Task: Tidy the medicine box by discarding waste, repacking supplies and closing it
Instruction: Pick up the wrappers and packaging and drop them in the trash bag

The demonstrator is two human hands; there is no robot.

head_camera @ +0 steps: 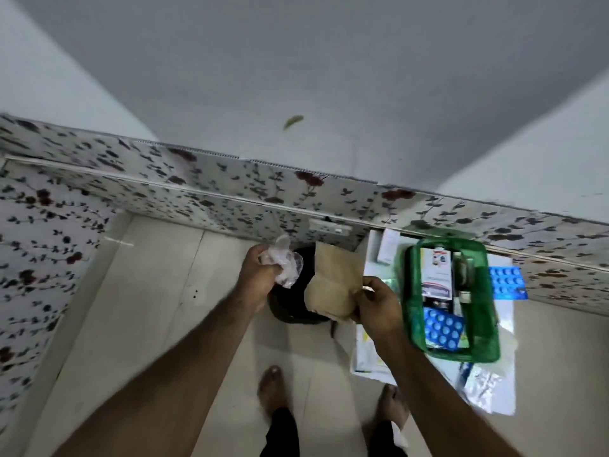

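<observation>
My left hand (pixel 255 275) grips a crumpled clear plastic wrapper (pixel 286 265) above a dark round bin (pixel 293 311) on the floor. My right hand (pixel 379 305) pinches the lower corner of a brown paper bag (pixel 333 285), which hangs over the bin's right side. To the right, the green medicine box (pixel 416 324) lies open on a white surface (pixel 504 384). Inside it are a blue blister pack (pixel 443 329), a white carton (pixel 437 270) and small bottles.
Another blue blister strip (pixel 507 282) lies right of the box, a small white carton (pixel 388 247) behind it, papers (pixel 367 356) and a foil packet (pixel 484 385) in front. Floral-patterned wall panels (pixel 230 192) run behind and to the left. My bare feet (pixel 272 387) stand on light floor tiles.
</observation>
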